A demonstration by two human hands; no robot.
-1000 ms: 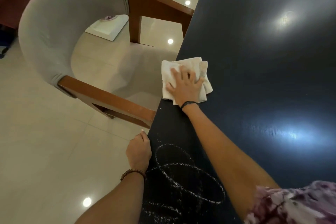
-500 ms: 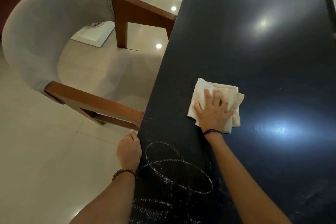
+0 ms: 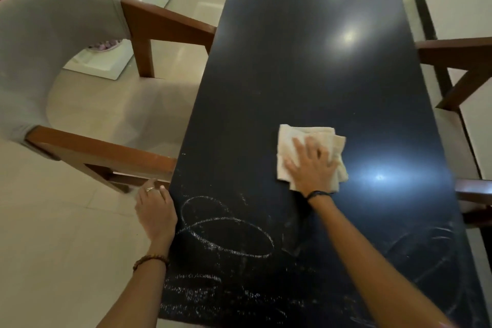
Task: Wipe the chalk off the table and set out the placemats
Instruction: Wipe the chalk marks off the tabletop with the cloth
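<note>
I see the right hand (image 3: pixel 311 168) pressing flat, fingers spread, on a folded cream cloth (image 3: pixel 287 141) at mid-counter, while the left hand (image 3: pixel 155 210) curls over the near left edge of the black counter (image 3: pixel 306 61). Chalk loops (image 3: pixel 226 234) lie between the two forearms, with fainter smears toward the near right corner. A grey-backed wooden armchair (image 3: pixel 53 56) stands against the left side, another chair's wooden arm (image 3: pixel 458 53) on the right.
</note>
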